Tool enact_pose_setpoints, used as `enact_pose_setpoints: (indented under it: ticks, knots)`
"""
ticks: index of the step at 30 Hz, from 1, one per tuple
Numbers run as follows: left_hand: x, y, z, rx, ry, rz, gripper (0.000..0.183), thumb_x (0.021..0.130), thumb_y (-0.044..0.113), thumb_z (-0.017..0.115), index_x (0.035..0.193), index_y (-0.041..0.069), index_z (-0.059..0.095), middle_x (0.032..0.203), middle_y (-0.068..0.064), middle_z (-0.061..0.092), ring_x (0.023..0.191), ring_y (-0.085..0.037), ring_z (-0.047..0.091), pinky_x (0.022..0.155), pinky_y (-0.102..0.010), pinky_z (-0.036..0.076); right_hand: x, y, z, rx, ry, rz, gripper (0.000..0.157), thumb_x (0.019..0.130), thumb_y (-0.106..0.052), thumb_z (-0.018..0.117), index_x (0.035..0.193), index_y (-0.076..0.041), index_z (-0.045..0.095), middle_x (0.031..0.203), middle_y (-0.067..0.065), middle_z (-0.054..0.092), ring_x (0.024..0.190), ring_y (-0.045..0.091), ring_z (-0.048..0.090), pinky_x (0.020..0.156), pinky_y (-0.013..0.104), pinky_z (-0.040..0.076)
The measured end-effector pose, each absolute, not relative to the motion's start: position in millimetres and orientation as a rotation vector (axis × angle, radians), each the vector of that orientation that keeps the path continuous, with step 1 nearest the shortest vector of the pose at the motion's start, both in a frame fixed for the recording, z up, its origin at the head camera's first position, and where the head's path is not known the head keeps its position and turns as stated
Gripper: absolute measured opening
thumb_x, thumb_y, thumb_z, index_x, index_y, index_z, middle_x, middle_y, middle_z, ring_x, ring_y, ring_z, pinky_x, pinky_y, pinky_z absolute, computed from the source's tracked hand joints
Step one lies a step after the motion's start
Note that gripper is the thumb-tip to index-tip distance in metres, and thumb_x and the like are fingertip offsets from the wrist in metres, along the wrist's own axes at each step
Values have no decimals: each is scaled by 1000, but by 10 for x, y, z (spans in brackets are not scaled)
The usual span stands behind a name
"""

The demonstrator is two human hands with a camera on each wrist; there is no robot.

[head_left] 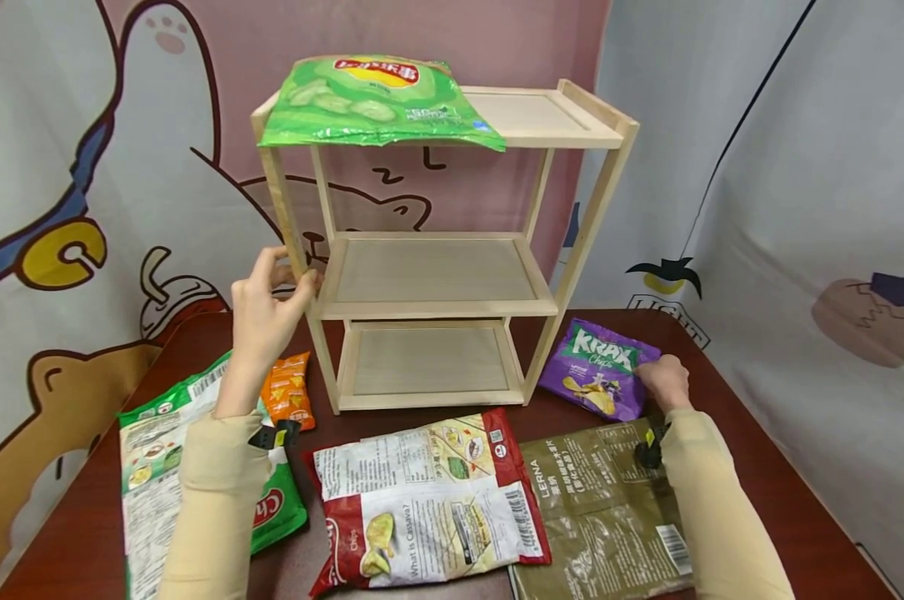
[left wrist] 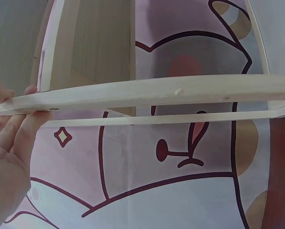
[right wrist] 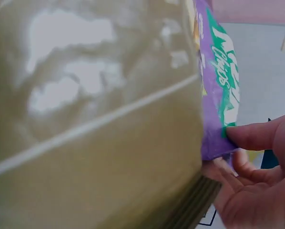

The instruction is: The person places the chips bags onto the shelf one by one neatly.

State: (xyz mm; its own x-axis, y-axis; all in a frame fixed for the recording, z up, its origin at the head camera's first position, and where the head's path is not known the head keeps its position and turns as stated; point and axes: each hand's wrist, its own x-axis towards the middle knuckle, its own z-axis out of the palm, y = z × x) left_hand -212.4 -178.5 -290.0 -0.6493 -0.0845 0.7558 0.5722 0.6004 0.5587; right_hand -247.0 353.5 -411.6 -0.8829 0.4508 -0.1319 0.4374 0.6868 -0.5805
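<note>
My left hand (head_left: 267, 310) grips the left front post of a wooden shelf rack (head_left: 440, 310), thumb on one side and fingers on the other. In the left wrist view, the fingers (left wrist: 23, 131) wrap the pale post (left wrist: 157, 93). At the rack's right side, my right hand (head_left: 665, 383) pinches the right edge of a purple bag of Krax chips (head_left: 597, 367). The right wrist view has the thumb (right wrist: 254, 136) pressed on a corner of the purple bag (right wrist: 216, 90), with the other fingers partly hidden behind it.
A green chip bag (head_left: 377, 100) lies on the rack's top shelf. On the dark table are a green-and-white bag (head_left: 174, 450), a small orange bag (head_left: 290, 390), a red-and-white cassava chip bag (head_left: 429, 500) and an olive-brown bag (head_left: 597, 508). Printed cloth (head_left: 796, 150) hangs behind.
</note>
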Motion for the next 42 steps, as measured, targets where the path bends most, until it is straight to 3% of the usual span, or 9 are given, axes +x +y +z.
enact_pose_setpoints:
  ticks: [2,4,7,10,15,20,24,31,42]
  knots:
    - [-2125,-1785,-2897,-387,-2043,-1070,28,86,6,64,111,-4,59,84,-22,73,62,29,46,56,0,39,-2475,3543,-4096,-726,-2809,960,20,84,-15,55,72,1,51,63,7,47,65,24,46,54,31,37]
    - [-2125,-1784,-2895,-389,-2042,-1068,28,86,6,64,111,-4,59,83,-22,73,61,29,46,56,0,39,-2476,3553,-4081,-706,-2748,960,20,86,-14,55,71,-1,50,63,6,48,68,25,47,56,32,37]
    - [-2127,-1783,-2894,-393,-2043,-1063,28,86,6,64,111,-4,59,83,-22,73,60,30,45,55,0,39,-2472,3568,-4057,-702,-2633,997,20,89,-14,54,90,6,57,82,18,59,83,33,53,64,36,42]
    - [-2126,-1785,-2897,-394,-2044,-1062,28,86,6,63,111,-4,59,83,-22,73,61,30,45,55,0,39,-2472,3586,-4017,-716,-2539,1024,31,92,-15,52,112,8,55,108,27,59,99,37,54,72,36,43]
    - [-2121,-1792,-2904,-397,-2035,-1070,27,86,5,64,111,-5,59,83,-22,73,64,30,46,56,0,39,-2464,3605,-3896,-765,-2408,1100,33,95,-20,50,120,1,53,115,21,60,95,25,54,68,26,39]
    - [-2126,-1796,-2911,-399,-2034,-1065,27,86,6,64,110,-4,59,82,-22,73,61,29,46,55,0,39,-2451,3608,-3691,-781,-2193,1224,5,94,-22,56,97,-18,56,88,-10,54,79,1,46,70,17,36]
    - [-2131,-1795,-2911,-397,-2033,-1068,27,86,6,64,110,-4,59,82,-21,73,60,29,46,55,0,39,-2423,3532,-3435,-676,-1946,1384,21,90,-12,62,79,-27,50,74,-16,46,71,-3,44,66,13,36]
    - [-2129,-1790,-2915,-397,-2037,-1067,27,86,6,63,110,-4,59,82,-21,73,61,29,46,55,-1,39,-2292,3319,-2866,-274,-1421,1729,24,83,10,60,77,-13,56,71,-2,52,66,6,49,58,14,40]
    - [-2130,-1788,-2912,-402,-2029,-1062,27,85,4,63,110,-4,59,83,-22,73,63,30,46,56,0,39,-2005,3018,-1969,125,-847,1935,14,80,18,60,82,6,53,83,19,60,80,30,64,67,33,55]
